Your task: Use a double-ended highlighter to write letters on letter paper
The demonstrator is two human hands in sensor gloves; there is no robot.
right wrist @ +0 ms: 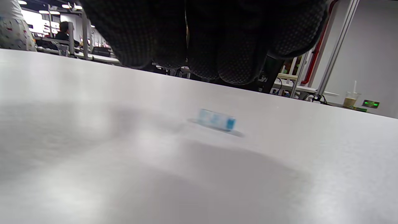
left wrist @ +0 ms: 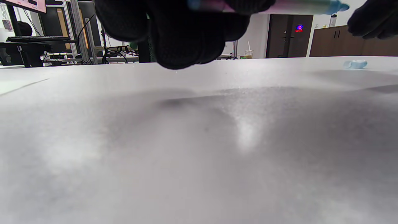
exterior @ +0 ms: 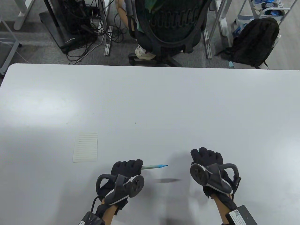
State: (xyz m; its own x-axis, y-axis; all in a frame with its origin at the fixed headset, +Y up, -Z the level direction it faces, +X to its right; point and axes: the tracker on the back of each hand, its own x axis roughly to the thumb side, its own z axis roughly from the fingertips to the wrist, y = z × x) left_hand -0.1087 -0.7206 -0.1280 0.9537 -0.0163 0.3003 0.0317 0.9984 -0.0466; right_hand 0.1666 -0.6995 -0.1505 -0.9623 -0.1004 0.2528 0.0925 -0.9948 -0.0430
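Observation:
My left hand (exterior: 130, 166) grips a pale blue double-ended highlighter (exterior: 154, 166) above the table, its bare blue tip pointing right. In the left wrist view the highlighter (left wrist: 298, 6) crosses the top edge under my fingers (left wrist: 186, 40). My right hand (exterior: 206, 158) hovers to the right of the tip, fingers loosely curled and holding nothing. A clear blue cap (right wrist: 216, 119) lies on the table below those fingers (right wrist: 217, 46); it also shows as the cap (left wrist: 355, 64) far right in the left wrist view. The lined letter paper (exterior: 85, 147) lies flat, left of and beyond my left hand.
The white table (exterior: 150, 98) spreads wide beyond the hands. Past its far edge stand a black office chair (exterior: 171, 30) with a seated person, tangled cables (exterior: 82, 28) and a black backpack (exterior: 255, 44) on the floor.

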